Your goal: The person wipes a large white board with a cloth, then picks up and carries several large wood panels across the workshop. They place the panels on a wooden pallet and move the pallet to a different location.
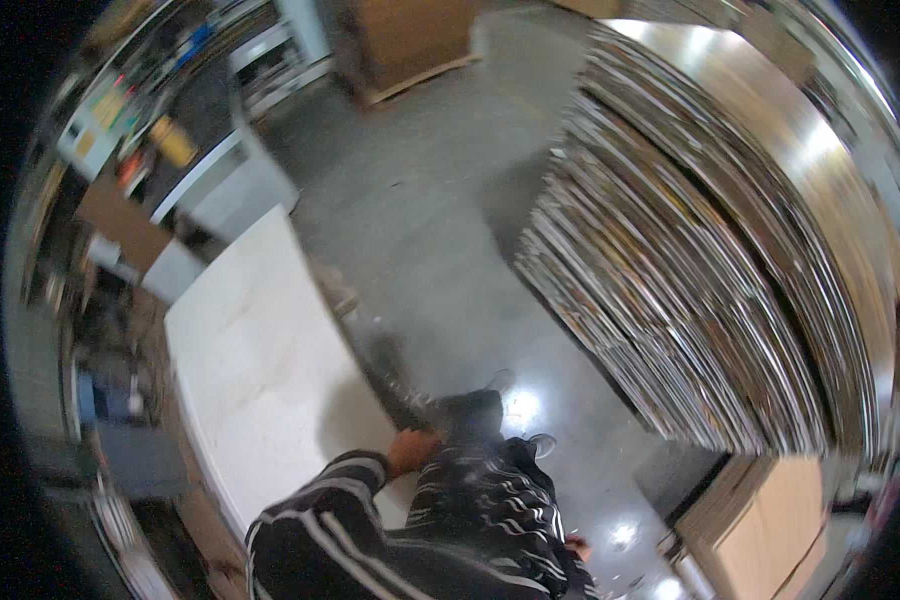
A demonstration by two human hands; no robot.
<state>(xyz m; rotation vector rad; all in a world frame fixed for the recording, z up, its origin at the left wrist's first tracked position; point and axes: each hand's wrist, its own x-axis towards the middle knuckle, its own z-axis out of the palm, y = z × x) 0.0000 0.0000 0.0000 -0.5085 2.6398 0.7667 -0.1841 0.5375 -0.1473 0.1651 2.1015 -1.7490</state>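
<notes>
My left hand (410,452) is at the right edge of a white board or tabletop (260,350), in front of my striped dark clothing. Its fingers are blurred, and whether they touch the edge is unclear. Low on my right side, only a small part of my right hand (577,548) shows beyond the dark sleeve. The rest of that hand is hidden, so its grip does not show. Nothing held can be made out in either hand.
A tall stack of flat sheets (670,270) stands on the right, with tan boards (770,520) below it. Ahead, a brown boxy stack (415,40) rests on the grey floor (410,190). A cluttered bench (205,110) is at the far left.
</notes>
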